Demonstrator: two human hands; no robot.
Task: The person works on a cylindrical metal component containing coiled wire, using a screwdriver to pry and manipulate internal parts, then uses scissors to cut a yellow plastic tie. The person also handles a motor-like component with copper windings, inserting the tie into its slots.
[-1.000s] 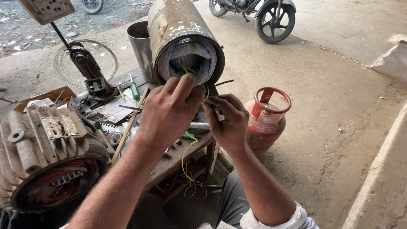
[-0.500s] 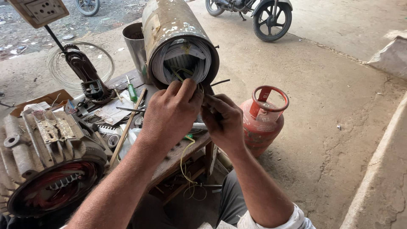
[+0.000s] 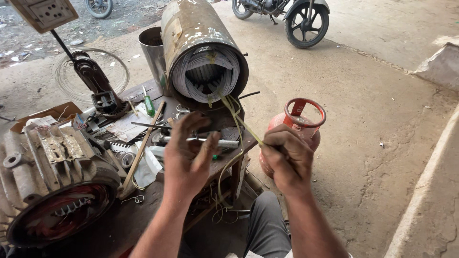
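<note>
Since 0.5 s ago both hands have come back from the mouth of the motor stator [image 3: 203,52], where they were pressed together at the windings; they are now apart, lower over the workbench [image 3: 119,224].

The stator, a long rusty cylinder lying on its side, shows its white coil windings [image 3: 203,71] already seated round the bore, with yellow-green lead wires [image 3: 236,119] trailing out of the lower edge. As a judgement, the winding is in place and the tying and dressing of the leads is what remains.

The right hand [image 3: 287,160] is closed round those lead wires, drawn taut from the stator. The left hand [image 3: 189,153] is open, fingers spread, holding nothing, above a metal rod [image 3: 201,141] on the bench.

Of containers, 1 steel can [image 3: 153,55] stands behind the stator, its contents hidden; 1 cardboard box [image 3: 40,117] at the left holds small parts too cluttered to tell apart; a red gas cylinder [image 3: 299,126] stands on the ground.
</note>
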